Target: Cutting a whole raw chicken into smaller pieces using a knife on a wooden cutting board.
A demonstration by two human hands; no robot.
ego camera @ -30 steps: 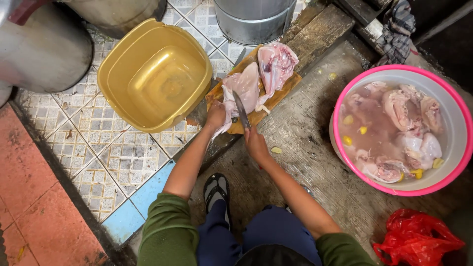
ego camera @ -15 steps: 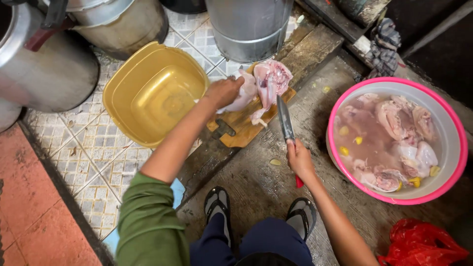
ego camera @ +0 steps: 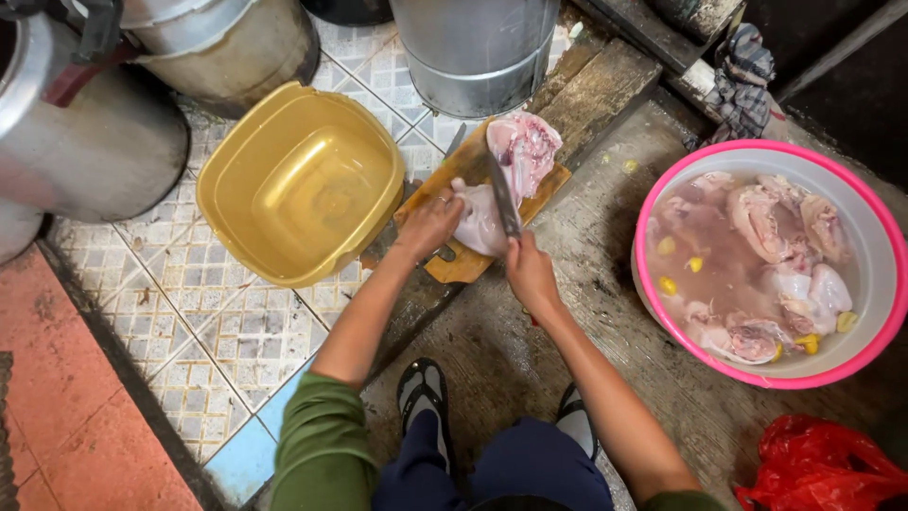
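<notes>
The left hand [ego camera: 427, 224] presses down on the raw chicken [ego camera: 501, 180], pinning it flat on the wooden cutting board [ego camera: 459, 265] that lies on the floor. The right hand [ego camera: 530, 274] grips the knife [ego camera: 501, 194], whose blade crosses the meat, with the empty yellow basin [ego camera: 303, 185] just beside.

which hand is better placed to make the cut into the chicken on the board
Right: the right hand grips the knife with its blade over the raw chicken, while the left hand presses the meat down.
</notes>
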